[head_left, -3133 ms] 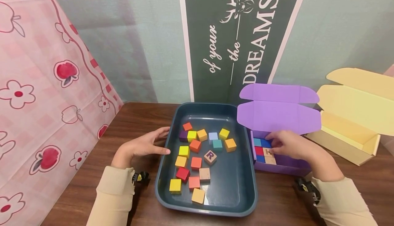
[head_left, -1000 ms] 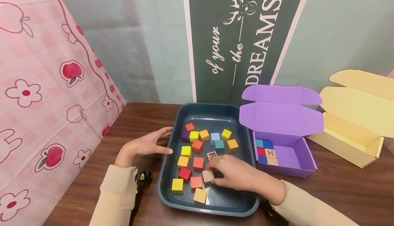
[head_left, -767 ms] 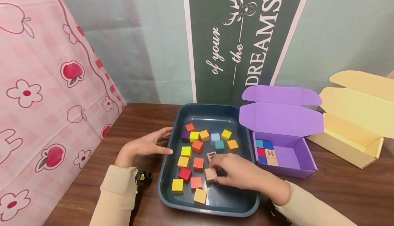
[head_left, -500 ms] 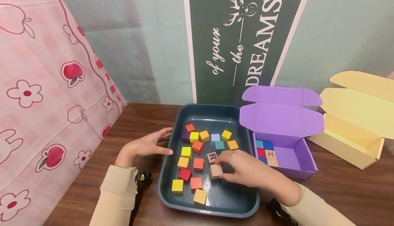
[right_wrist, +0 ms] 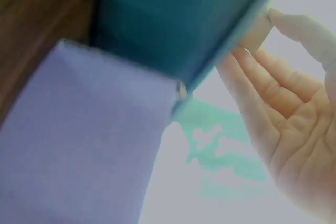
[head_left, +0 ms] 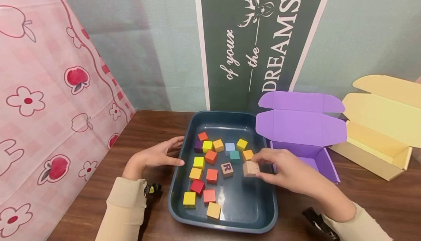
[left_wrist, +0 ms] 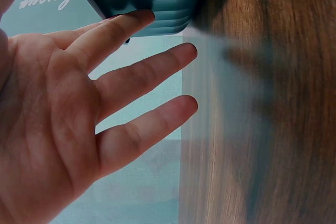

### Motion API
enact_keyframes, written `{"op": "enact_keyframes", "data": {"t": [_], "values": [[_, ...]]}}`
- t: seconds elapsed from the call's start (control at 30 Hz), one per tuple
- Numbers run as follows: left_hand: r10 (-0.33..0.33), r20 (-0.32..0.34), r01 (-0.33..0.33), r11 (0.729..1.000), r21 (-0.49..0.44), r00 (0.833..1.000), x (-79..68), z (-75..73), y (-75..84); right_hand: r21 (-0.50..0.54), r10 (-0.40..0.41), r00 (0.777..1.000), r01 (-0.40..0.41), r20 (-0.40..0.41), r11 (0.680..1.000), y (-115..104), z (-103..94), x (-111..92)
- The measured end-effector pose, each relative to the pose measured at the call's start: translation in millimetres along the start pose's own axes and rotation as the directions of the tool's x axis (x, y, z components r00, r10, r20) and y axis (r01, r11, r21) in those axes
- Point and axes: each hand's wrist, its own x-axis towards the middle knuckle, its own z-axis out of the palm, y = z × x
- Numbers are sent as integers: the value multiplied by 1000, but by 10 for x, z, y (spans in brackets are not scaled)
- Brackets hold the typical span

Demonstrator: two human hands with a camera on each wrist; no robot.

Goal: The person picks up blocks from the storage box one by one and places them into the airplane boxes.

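Note:
Between thumb and fingers my right hand pinches a plain wooden cube, held up over the right side of the dark blue tray. In the right wrist view the cube shows as a blurred block at the fingertips. My left hand lies at the tray's left wall with fingers spread and rather straight, thumb at the rim. The left wrist view shows its palm and a finger against the tray wall. Inside the tray lie several coloured cubes and a wooden cube lettered R.
Right of the tray stands an open purple box, its inside partly hidden by my right hand. Farther right is an open yellow box. A printed cloth hangs behind the brown table.
My right hand went from the purple box to the tray, took hold of the plain wooden cube and lifted it rightward. The left hand has stayed at the tray's left side.

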Motion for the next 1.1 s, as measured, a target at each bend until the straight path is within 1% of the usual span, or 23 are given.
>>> {"op": "enact_keyframes", "data": {"t": [0.13,0.27,0.43,0.57,0.63,0.7,0.83,0.97,1.07,1.1], "values": [[5,0,-5,1000,0,1000,3,0,-10,-6,2,998,-2,-55,1000,58,-127,-96],[7,1,-7,1000,6,1000,4,0,-12,-54,-5,993,-2,-121,999,139,-240,-193],[8,4,-8,1000,4,1000,8,1,-8,-103,16,989,-31,-145,994,304,-377,-343],[14,7,-14,1000,8,1000,1,-8,-9,-119,27,989,-44,-146,992,477,-448,-468],[18,8,-18,1000,9,1000,-3,-13,-16,-137,44,989,-64,-144,988,561,-475,-524],[19,7,-19,1000,15,1000,-3,-16,-24,-161,73,988,-94,-133,982,640,-506,-573],[11,4,-11,1000,20,1000,2,-11,-30,-177,146,986,-158,-79,971,767,-547,-646],[16,10,-16,1000,11,1000,0,-9,-18,-139,185,983,-182,7,973,855,-546,-694],[22,12,-22,1000,7,1000,-6,-12,-14,-115,213,973,-203,87,972,909,-544,-709],[21,11,-21,1000,7,1000,-9,-13,-14,-113,233,966,-221,111,969,920,-544,-709]]}}
